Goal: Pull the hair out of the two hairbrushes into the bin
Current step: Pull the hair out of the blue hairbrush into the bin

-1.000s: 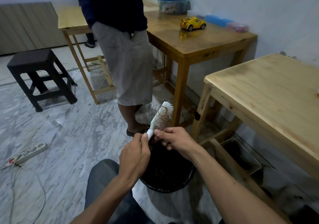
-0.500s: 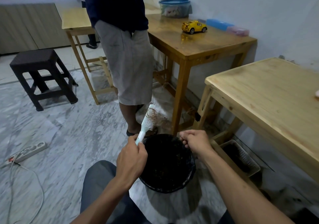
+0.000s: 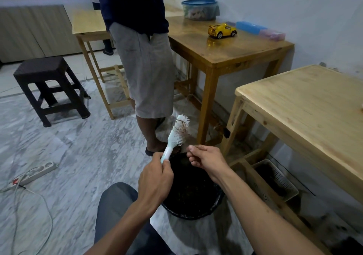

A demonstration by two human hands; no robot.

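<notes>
My left hand grips the handle of a pale blue-white hairbrush, which points up and to the right over the far rim of the bin. Brown hair is tangled in its bristles near the top. My right hand hovers over the black bin, just right of the brush, fingers pinched on a few thin strands of hair. The bin stands on the floor between my arms, lined with a black bag. Only one hairbrush is in view.
A person in grey shorts stands just beyond the bin. A wooden table with a yellow toy car is behind; another wooden table at right, with a basket beneath. A dark stool and power strip are left.
My right hand went from the brush down to the bin's rim, then rose back beside the brush with strands pinched. The brush tilted left, then back right; less hair sits on it.
</notes>
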